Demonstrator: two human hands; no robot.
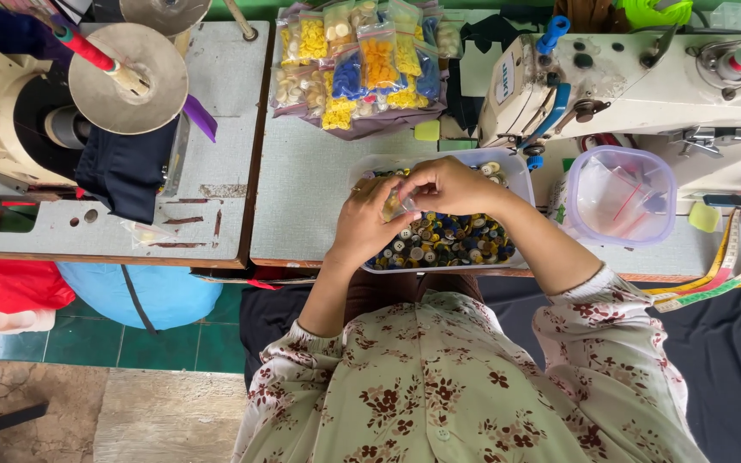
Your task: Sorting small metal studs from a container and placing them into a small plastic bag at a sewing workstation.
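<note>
A clear rectangular tray (521, 176) full of mixed coloured buttons (452, 240) stands at the table's front edge before me. Both hands hover over it, close together. My left hand (369, 225) and my right hand (449, 186) pinch a small clear plastic bag (396, 206) between their fingertips. What is inside the bag is too small to tell.
A pile of small bags of yellow, orange and blue buttons (362, 64) lies at the back. A white sewing machine (645, 86) stands right, a lidded round clear container (621, 195) beside the tray, a measuring tape (722, 274) at the edge. Another machine (62, 94) sits left.
</note>
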